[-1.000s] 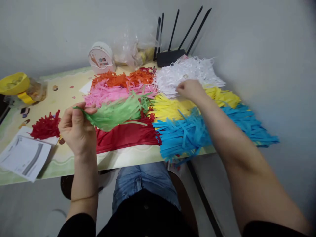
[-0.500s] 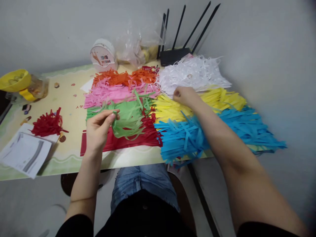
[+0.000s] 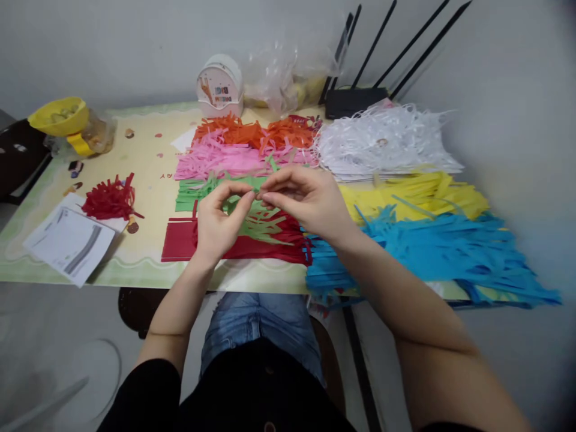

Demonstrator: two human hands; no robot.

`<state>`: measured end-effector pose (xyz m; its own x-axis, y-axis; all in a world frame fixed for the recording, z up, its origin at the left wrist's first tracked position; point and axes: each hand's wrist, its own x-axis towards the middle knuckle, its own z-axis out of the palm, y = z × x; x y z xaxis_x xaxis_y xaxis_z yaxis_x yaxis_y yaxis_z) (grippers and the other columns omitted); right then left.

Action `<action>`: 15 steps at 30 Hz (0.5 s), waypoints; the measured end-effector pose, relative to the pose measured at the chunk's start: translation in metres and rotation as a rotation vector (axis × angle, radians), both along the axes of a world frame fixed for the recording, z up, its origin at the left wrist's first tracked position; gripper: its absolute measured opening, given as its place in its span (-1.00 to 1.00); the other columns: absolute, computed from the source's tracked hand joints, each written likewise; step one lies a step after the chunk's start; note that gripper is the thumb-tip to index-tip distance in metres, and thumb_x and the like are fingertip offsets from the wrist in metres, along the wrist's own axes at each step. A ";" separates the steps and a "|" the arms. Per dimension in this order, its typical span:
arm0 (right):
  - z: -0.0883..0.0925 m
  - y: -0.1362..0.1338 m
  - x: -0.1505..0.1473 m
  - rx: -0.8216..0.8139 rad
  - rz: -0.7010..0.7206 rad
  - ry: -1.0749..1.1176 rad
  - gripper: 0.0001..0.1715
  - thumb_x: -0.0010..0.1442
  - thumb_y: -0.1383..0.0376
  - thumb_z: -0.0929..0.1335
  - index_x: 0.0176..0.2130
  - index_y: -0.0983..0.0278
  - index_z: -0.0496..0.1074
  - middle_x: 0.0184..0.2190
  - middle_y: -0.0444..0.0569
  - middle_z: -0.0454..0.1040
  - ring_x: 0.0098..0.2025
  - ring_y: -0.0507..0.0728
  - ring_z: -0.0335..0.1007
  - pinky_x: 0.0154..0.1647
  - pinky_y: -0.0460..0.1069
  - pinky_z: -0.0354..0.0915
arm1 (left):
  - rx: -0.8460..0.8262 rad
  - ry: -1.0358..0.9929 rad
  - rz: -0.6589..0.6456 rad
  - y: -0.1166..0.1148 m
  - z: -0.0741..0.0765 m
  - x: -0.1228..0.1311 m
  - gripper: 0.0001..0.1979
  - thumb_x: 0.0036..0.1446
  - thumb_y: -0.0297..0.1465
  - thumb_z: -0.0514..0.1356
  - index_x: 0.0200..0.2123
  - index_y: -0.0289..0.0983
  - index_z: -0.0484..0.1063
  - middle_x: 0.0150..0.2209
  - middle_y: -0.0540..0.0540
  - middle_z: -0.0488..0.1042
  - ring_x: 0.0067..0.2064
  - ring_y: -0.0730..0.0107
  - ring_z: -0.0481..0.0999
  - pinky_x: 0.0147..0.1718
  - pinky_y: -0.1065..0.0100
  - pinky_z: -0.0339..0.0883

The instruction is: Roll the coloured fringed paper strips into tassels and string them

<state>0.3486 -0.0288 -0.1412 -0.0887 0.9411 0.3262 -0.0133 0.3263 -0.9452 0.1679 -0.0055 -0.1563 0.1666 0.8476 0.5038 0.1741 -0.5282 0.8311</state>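
In front of my chest, my left hand [image 3: 219, 219] is closed in a pinch on a green fringed paper strip [image 3: 265, 227], whose cut ends hang down to the right. The fingertips of my right hand [image 3: 312, 195] meet those of the left, also pinched together. What my right fingers grip is too small to make out. Below the hands lie red fringed sheets [image 3: 180, 241] and more green fringe [image 3: 186, 195]. Pink fringe [image 3: 216, 157] and orange fringe [image 3: 229, 129] lie behind them. Right of these are white fringe [image 3: 387, 141], yellow fringe [image 3: 427, 192] and blue fringe [image 3: 436, 243].
At the left are a red tassel bunch [image 3: 108, 198], a printed paper [image 3: 67, 243] and a jar with a yellow lid [image 3: 58, 117]. Along the wall stand a white round box [image 3: 219, 87], a clear plastic bag [image 3: 283, 78] and a black router [image 3: 355, 103] with tall antennas.
My right hand has left the edge of the white fringe and come left to my left hand. The left hand, still holding the green strip, has moved right. The view has shifted.
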 end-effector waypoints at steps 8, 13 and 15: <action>-0.002 0.003 -0.016 -0.025 0.020 0.044 -0.59 0.08 0.02 0.59 -0.28 0.27 0.54 -0.45 -0.12 0.58 -0.43 0.03 0.56 -0.31 -0.03 0.55 | 0.216 0.136 0.073 -0.010 0.000 -0.016 -0.85 0.32 -0.29 0.29 -0.28 -0.21 0.58 -0.29 -0.06 0.66 -0.22 0.34 0.61 -0.14 0.30 0.45; -0.003 0.007 -0.026 -0.060 0.065 0.065 -0.45 0.05 -0.12 0.58 -0.31 0.27 0.51 -0.49 -0.12 0.56 -0.49 0.00 0.49 -0.41 -0.07 0.47 | 0.329 0.257 0.115 -0.013 0.001 -0.022 -0.88 0.35 -0.35 0.25 -0.27 -0.21 0.55 -0.29 -0.07 0.65 -0.21 0.33 0.59 -0.14 0.29 0.42; -0.004 0.008 -0.029 -0.086 0.095 0.070 -0.39 0.02 -0.18 0.58 -0.32 0.26 0.49 -0.52 -0.13 0.54 -0.52 -0.01 0.45 -0.45 -0.08 0.43 | 0.385 0.305 0.144 -0.014 0.001 -0.024 -0.88 0.36 -0.37 0.23 -0.26 -0.21 0.54 -0.29 -0.07 0.64 -0.20 0.32 0.59 -0.13 0.28 0.41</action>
